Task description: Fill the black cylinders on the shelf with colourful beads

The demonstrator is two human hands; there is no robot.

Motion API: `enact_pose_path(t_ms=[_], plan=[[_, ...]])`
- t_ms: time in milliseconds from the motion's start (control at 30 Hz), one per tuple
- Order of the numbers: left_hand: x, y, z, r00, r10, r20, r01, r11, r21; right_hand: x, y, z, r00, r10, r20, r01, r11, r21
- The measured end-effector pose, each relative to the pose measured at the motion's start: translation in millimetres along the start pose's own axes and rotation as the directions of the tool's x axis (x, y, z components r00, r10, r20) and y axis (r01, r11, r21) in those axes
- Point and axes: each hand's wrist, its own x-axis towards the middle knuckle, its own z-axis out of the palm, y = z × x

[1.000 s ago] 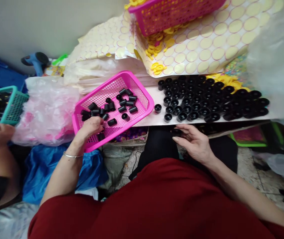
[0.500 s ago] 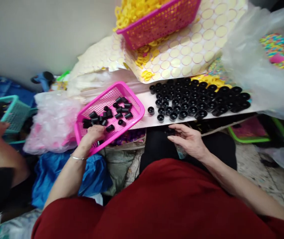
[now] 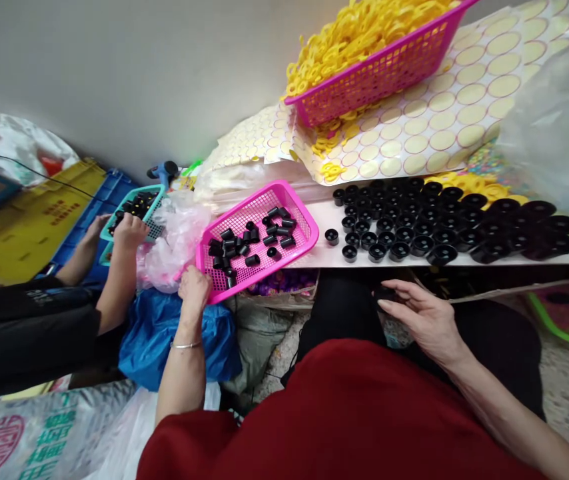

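My left hand [image 3: 195, 287] is at the near left corner of a pink mesh basket [image 3: 300, 252], its fingers curled at the rim. Short black plastic tubes [image 3: 252, 260] lie loose inside that basket. Over my lap, my right hand [image 3: 417, 310] pinches a small dark round piece [image 3: 384, 293] between thumb and fingers; it is partly hidden and hard to make out. Ahead of this hand, many black round caps [image 3: 399, 251] stand in close rows on a white board [image 3: 322, 212], with one cap apart at the left end.
A second pink basket [image 3: 369, 80] heaped with yellow rings stands on sticker sheets [image 3: 469, 113] at the back. To the left, a co-worker's hands [image 3: 129, 230] are at a teal basket [image 3: 157, 212]. A clear bag [image 3: 169, 233] lies between the baskets.
My left hand has moved from over the black tubes to the pink basket's left edge. My right hand still pinches the dark piece. The view has turned left, showing more of the co-worker.
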Motion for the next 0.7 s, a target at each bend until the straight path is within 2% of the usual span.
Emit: enact_pose_path(t_ms=[67, 167, 267, 333, 367, 433, 467, 500, 567, 633, 667, 700], plan=[[-5, -8, 9.6, 0.996, -0.005, 0.085, 0.01, 0.998, -0.069, -2, 2, -2, 1.0, 0.017, -0.015, -0.017, 1.0, 0.004], [-21, -6, 22.1, 0.986, 0.035, 0.161, -0.012, 0.99, -0.143, -2, 1, -3, 1.0, 0.017, -0.011, -0.017, 1.0, 0.002], [-44, 3, 21.1, 0.975, 0.072, 0.211, -0.039, 0.987, -0.157, -2, -1, -2, 1.0, 0.003, -0.022, -0.003, 1.0, -0.005], [-59, 10, 10.8, 0.983, 0.082, 0.165, -0.071, 0.995, -0.071, -2, -2, -2, 1.0, 0.004, -0.024, -0.004, 1.0, -0.01], [-65, 15, 4.0, 0.989, 0.103, 0.107, -0.102, 0.995, -0.02, -2, -2, -2, 1.0, 0.007, -0.021, -0.007, 1.0, -0.012], [-69, 27, -8.3, 0.975, 0.221, -0.027, -0.22, 0.975, 0.041, -3, -1, -2, 1.0, 0.009, -0.018, -0.009, 1.0, -0.019], [-67, 35, -12.1, 0.945, 0.322, -0.062, -0.32, 0.947, 0.037, -3, 0, -2, 1.0, 0.005, -0.019, -0.006, 1.0, -0.026], [-63, 44, -13.4, 0.896, 0.44, -0.061, -0.44, 0.898, 0.006, -3, 0, -1, 1.0, 0.001, -0.02, -0.001, 0.999, -0.035], [-51, 65, -8.1, 0.758, 0.653, 0.012, -0.648, 0.754, -0.111, -3, -1, 0, 1.0, -0.01, -0.015, 0.01, 0.998, -0.055], [-39, 89, 4.3, 0.627, 0.773, 0.093, -0.744, 0.63, -0.222, -4, -3, 2, 1.0, -0.017, -0.003, 0.016, 0.997, -0.072], [-34, 100, 11.0, 0.59, 0.797, 0.131, -0.756, 0.602, -0.258, -4, -5, 2, 1.0, -0.016, 0.005, 0.016, 0.997, -0.076], [-30, 110, 16.6, 0.573, 0.803, 0.165, -0.753, 0.595, -0.28, -4, -6, 3, 1.0, -0.014, 0.009, 0.014, 0.997, -0.076]])
